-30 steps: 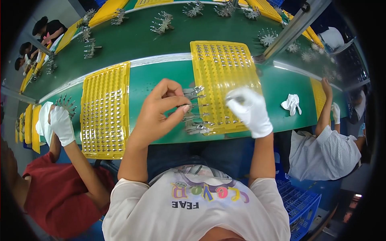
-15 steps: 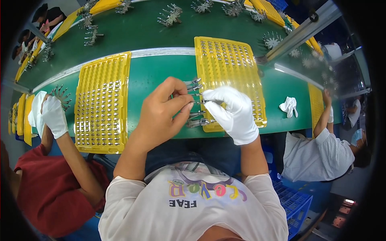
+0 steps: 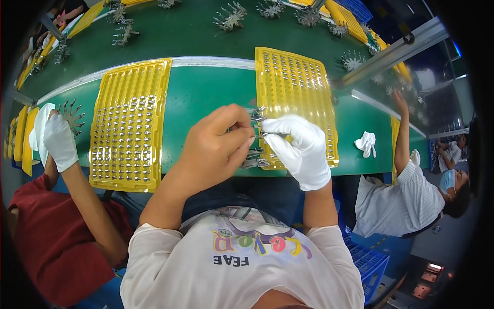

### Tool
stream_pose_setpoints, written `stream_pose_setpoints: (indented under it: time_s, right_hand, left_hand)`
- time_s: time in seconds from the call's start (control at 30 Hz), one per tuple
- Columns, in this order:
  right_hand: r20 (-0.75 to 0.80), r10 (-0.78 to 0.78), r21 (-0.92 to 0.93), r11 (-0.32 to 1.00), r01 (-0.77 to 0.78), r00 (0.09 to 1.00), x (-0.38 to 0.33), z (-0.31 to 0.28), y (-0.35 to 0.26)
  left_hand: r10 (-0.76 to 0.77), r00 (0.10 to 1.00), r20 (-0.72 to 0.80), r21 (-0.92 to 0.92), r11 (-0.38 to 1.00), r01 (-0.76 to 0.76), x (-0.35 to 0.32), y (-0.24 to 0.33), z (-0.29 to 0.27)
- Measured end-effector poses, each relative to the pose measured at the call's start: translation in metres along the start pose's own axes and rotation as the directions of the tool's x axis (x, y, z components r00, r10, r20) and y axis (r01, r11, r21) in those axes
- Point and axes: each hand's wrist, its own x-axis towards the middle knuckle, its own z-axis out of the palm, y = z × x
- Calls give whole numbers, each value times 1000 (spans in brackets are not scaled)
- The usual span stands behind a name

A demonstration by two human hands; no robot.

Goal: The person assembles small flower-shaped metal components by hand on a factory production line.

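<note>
Over the green tabletop (image 3: 206,82), my bare left grip (image 3: 216,143) is closed, thumb and forefinger together, on a metal clip fixture (image 3: 253,162), which lies between my grips and overlaps, in view, the left edge of the right yellow tray (image 3: 301,105). My white-gloved right grip (image 3: 298,149) meets it from the right, fingertips pinched on what appears to be a small metal part (image 3: 261,135), largely hidden. Left, a second yellow tray (image 3: 129,81) bears rows of metal pieces (image 3: 123,146); right, crumpled white fabric (image 3: 366,144) lies on the tabletop; far, similar fixtures (image 3: 230,17) rest on a darker green surface (image 3: 190,38)
</note>
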Motion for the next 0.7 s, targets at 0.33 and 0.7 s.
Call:
stream_pose_setpoints:
  time_s: [0.33,0.7]
  right_hand:
    - [-28,21,3,1000,-21,999,-3,-7,0]
    - [-3,-29,-13,1000,28,1000,-4,-3,1]
  left_hand:
    - [-2,998,-59,-10,1000,1,3,3,5]
    - [33,999,30,3,999,-33,7,4,6]
